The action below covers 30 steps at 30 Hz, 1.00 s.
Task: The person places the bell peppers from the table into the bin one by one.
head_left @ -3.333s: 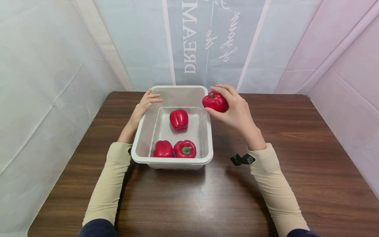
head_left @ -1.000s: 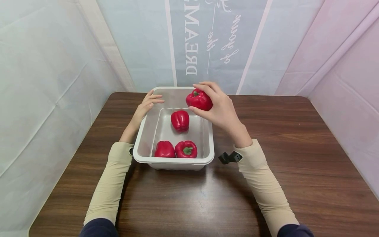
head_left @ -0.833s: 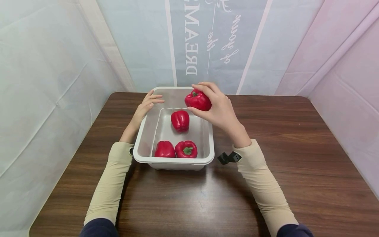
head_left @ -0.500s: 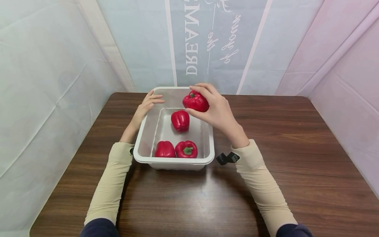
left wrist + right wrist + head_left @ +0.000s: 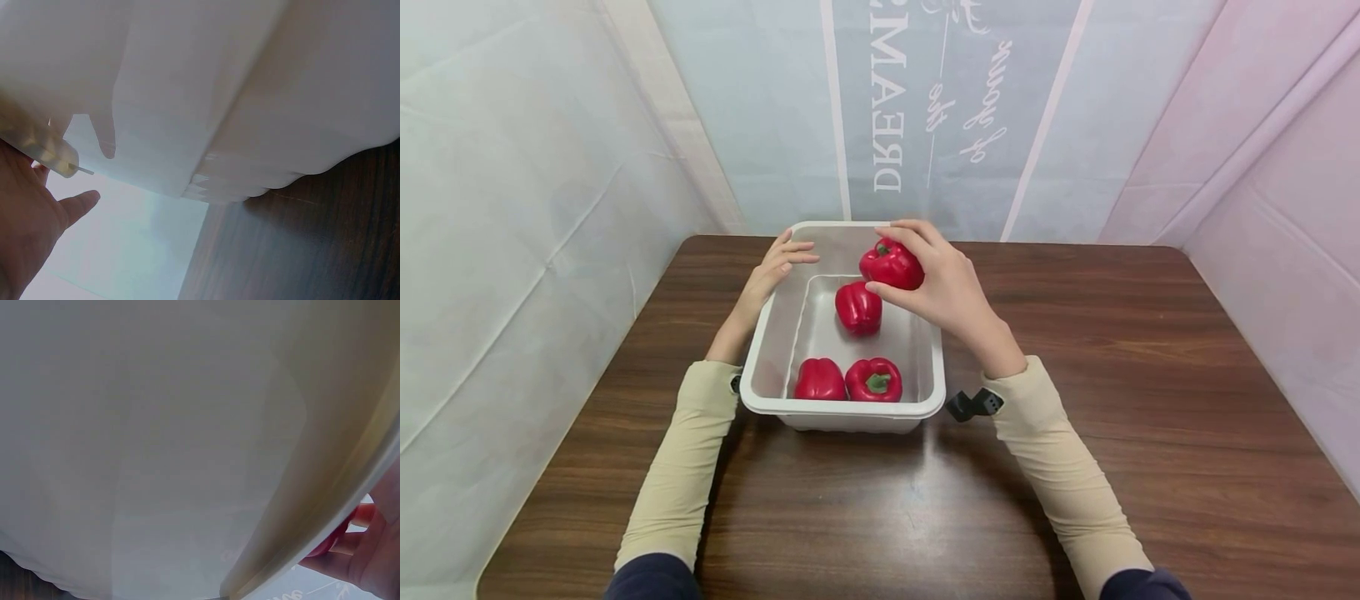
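Note:
My right hand [image 5: 951, 287] grips a glossy red bell pepper [image 5: 895, 265], thumb in front and fingers behind, over the back right part of a white plastic bin [image 5: 842, 407]. Three other red bell peppers lie inside: one near the middle [image 5: 858, 308], one at the front left [image 5: 820, 380], and one at the front with its green stem [image 5: 878, 383] showing. On the bin's left rim rests my left hand [image 5: 767, 279], its fingers extended over the edge. The right wrist view has the bin wall hiding most of the held pepper [image 5: 328, 544].
The bin stands on a dark brown wooden table [image 5: 820, 517]. Pale cloth panels surround the table, and the back one [image 5: 962, 192] carries white lettering. A small black device [image 5: 976, 405] sits at the right wrist.
My right hand has carried the bell pepper leftward from beside the bin's right rim to over its interior, and most recently slightly lower. The left hand stays at the left rim.

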Tool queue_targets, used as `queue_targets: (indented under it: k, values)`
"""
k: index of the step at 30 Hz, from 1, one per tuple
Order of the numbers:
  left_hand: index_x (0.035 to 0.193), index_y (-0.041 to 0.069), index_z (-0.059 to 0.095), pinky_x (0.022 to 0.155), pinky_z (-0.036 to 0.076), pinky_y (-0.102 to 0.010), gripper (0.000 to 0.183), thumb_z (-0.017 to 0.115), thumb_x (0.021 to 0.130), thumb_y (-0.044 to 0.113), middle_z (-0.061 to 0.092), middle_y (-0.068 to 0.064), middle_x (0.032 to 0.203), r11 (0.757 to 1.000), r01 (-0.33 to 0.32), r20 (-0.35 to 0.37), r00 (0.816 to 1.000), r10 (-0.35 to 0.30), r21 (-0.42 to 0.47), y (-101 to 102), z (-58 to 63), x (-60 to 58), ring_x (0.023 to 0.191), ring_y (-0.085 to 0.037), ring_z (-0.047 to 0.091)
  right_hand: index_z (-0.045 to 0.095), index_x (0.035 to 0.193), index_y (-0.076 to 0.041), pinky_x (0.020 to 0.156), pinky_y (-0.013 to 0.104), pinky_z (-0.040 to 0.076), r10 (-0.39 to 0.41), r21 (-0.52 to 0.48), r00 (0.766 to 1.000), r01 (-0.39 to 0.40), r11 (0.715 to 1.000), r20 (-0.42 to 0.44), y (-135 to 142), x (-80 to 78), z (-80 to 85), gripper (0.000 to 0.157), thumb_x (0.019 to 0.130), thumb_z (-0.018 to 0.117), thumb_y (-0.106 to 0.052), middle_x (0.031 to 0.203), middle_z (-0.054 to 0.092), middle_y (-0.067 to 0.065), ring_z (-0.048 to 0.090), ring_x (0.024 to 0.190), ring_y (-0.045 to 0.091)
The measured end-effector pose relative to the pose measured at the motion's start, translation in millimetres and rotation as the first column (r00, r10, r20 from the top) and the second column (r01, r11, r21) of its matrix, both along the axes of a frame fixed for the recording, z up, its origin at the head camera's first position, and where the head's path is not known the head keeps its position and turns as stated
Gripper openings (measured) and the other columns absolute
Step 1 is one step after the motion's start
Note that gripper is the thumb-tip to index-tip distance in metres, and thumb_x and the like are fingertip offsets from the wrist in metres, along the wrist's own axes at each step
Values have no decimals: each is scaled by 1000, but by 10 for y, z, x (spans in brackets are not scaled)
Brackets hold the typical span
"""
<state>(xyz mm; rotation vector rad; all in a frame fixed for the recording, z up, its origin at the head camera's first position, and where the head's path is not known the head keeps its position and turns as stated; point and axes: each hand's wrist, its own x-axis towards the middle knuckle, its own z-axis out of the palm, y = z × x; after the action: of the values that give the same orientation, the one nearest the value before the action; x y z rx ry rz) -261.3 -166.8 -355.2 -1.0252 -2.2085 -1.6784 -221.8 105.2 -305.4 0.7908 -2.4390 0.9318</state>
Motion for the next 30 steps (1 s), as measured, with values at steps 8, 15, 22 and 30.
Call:
queue_targets:
  k: [8,15,22,30]
  values:
    - [110,-20,54,113,0,-50,36,30,90,-3,41,-39,126,1000,7,2,1000,-7,10,7,13,10,137,-46,7,53,130,-22,83,34,52,1,23,1000,-1,1000,20,-13,-18,-24,64,73,75,-43,129,49,-2,56,107,14]
    - [111,-20,54,113,-1,-51,36,30,89,-4,42,-39,127,1000,7,7,1000,-7,14,9,22,16,137,-48,7,51,131,-26,82,33,52,2,37,999,-3,999,32,-14,-30,-50,64,73,74,-44,128,48,-5,56,105,12]
    - [110,-23,52,112,0,-55,35,29,88,-7,41,-41,126,1000,4,-6,1000,-4,-7,10,35,26,136,-49,8,52,130,-26,82,33,52,10,36,999,-11,999,41,-15,-22,-69,62,75,73,-44,129,49,-5,55,106,11]
    - [109,-23,52,112,0,-54,35,30,87,-8,40,-42,125,1000,15,-14,1000,-15,-2,24,32,34,136,-49,7,56,126,-20,79,30,52,2,-13,1000,-2,1000,-25,-12,-33,-73,54,78,74,-33,125,53,-3,56,105,11]
